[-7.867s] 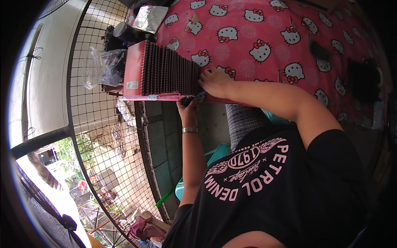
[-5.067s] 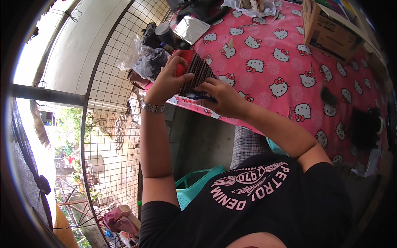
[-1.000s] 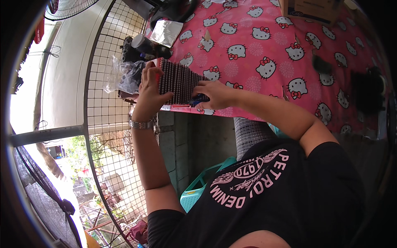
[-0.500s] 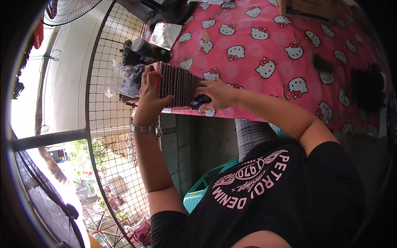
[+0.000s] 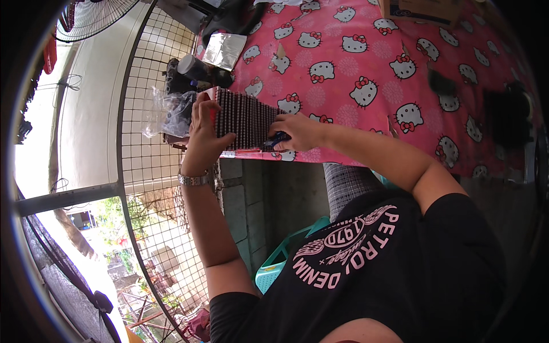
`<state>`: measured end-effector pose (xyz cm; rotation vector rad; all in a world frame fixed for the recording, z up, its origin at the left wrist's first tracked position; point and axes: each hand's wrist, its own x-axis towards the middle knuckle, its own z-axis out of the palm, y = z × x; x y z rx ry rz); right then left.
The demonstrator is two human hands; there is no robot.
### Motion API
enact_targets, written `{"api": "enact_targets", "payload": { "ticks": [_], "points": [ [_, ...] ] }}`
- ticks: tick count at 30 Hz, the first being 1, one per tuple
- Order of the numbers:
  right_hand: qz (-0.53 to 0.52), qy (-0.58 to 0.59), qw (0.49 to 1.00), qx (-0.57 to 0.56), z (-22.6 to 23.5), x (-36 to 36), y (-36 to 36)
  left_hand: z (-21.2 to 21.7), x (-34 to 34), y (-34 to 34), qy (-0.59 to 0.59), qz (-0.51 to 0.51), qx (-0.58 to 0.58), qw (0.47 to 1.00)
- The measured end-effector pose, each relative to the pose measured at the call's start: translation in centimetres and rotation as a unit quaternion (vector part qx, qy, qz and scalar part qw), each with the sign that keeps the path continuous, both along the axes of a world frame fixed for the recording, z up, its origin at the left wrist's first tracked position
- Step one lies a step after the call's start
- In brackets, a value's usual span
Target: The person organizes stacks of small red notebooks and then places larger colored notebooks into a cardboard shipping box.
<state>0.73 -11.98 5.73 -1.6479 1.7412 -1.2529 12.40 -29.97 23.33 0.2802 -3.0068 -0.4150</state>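
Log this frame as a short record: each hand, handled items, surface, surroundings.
Left hand: thumb and fingers spread at the left end of the spiral-bound notebooks
Right hand: around a small dark blue tool, type unclear, at their right end
Notebooks: in a tight row, dark bindings visible, red cover at left
Surface: pink cat-print tablecloth
Surroundings: clear plastic bag left of the notebooks; cardboard box at upper right
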Motion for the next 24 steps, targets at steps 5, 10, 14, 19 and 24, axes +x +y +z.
{"api": "enact_targets", "payload": {
  "ticks": [5, 10, 14, 19, 24],
  "points": [
    [0.084, -0.194, 0.964, 0.16, 0.6, -0.5, -0.7, -0.2, -0.1, -0.2, 0.0, -0.001, 0.01, 1.0],
    [-0.048, 0.04, 0.997, -0.033, -0.9, 0.7, 1.2, -0.3, 0.1, -0.5, 0.004, -0.003, 0.02, 1.0],
    [0.011, -0.037, 0.998, 0.051, -0.4, 0.6, 0.5, -0.2, 0.1, -0.4, -0.004, -0.002, 0.006, 1.0],
    [0.059, -0.179, 0.964, 0.187, -0.4, 0.4, -0.3, -0.4, 0.0, -0.5, 0.004, 0.003, 0.043, 0.999],
    [-0.02, -0.002, 0.999, 0.05, -0.7, 1.1, 1.4, -0.1, 0.1, -0.2, 0.001, 0.002, 0.03, 1.0]
  ]
}}
